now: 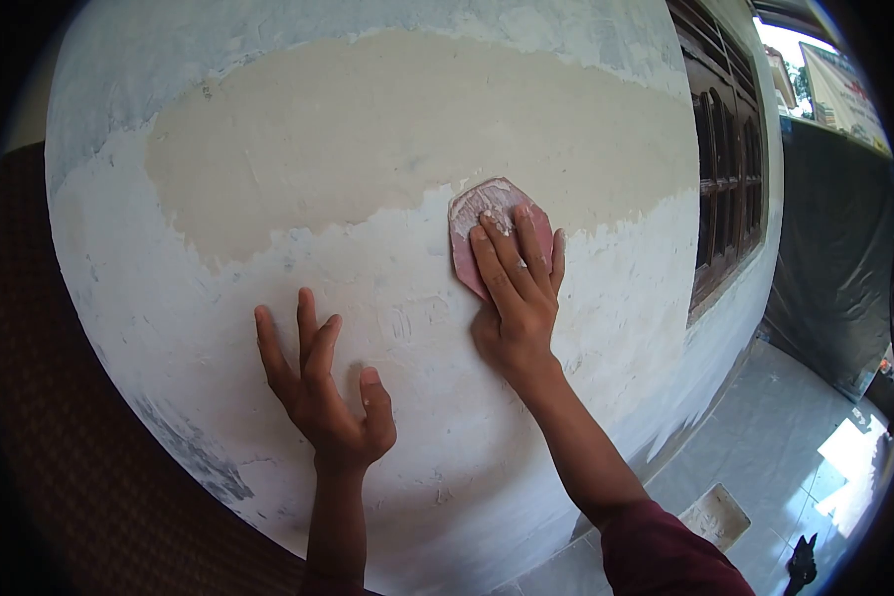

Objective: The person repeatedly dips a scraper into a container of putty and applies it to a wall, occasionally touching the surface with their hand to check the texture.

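My right hand point(522, 288) holds a flat pinkish putty scraper point(467, 238) with clipped corners against the wall point(417, 368). The fingers lie over its face, and the thumb is hidden behind it. White putty smears its upper part and sticks to my fingertips. The scraper overlaps the lower border of a damp-looking beige patch point(368, 129) on the whitish wall. Lower left, my left hand point(333, 392) is held up close to the wall, fingers spread and nothing in them.
A dark wooden window point(730, 169) is set in the wall at the right. Below, a shallow tray point(715, 517) with whitish residue sits on the grey tiled floor point(765, 427). A dark sheet point(829, 248) hangs beyond. Brown patterned material point(30, 397) borders the wall at left.
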`<action>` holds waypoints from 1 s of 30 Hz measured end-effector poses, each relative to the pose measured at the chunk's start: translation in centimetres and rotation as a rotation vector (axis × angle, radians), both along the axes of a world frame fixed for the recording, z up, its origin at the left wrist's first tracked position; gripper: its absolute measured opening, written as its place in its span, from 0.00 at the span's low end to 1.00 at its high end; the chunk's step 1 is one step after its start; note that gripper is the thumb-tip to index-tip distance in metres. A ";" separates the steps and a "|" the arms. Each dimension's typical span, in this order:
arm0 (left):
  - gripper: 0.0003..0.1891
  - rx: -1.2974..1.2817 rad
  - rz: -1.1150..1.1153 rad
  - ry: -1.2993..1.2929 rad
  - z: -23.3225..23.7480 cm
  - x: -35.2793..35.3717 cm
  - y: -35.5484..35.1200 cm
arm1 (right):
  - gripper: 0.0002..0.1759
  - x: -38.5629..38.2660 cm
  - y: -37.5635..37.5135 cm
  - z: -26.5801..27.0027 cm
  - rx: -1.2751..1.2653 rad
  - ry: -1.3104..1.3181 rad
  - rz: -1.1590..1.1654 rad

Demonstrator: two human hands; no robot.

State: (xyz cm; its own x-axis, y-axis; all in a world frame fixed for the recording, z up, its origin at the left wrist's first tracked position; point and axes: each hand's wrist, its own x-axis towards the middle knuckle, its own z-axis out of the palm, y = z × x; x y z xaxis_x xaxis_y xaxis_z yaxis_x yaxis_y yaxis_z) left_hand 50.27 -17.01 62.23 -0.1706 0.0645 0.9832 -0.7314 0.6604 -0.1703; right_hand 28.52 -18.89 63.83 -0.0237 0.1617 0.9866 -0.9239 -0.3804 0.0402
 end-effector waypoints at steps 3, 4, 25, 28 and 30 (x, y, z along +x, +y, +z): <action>0.25 -0.003 -0.001 0.001 0.0 0.0 -0.1 | 0.34 -0.2 0.3 -2.0 0.028 0.005 -0.008; 0.25 -0.005 -0.001 0.000 0.0 0.0 -0.1 | 0.34 -0.3 0.4 -2.7 0.031 0.010 -0.013; 0.24 -0.003 -0.027 -0.006 0.0 0.2 0.0 | 0.38 -1.1 0.0 -0.2 -0.023 0.053 -0.046; 0.24 -0.008 -0.047 0.005 0.0 0.1 -0.2 | 0.37 -1.4 0.7 -2.1 0.027 0.050 -0.038; 0.24 -0.011 -0.069 0.015 -0.1 0.0 -0.3 | 0.37 -1.6 1.1 -3.7 0.043 0.050 -0.032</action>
State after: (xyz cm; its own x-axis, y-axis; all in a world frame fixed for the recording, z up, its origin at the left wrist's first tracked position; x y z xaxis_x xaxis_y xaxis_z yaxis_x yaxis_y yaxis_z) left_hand 50.30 -17.36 62.15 -0.1509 0.0866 0.9847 -0.6867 0.7074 -0.1674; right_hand 26.90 -17.83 60.18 0.0305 0.1189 0.9924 -0.9330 -0.3527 0.0709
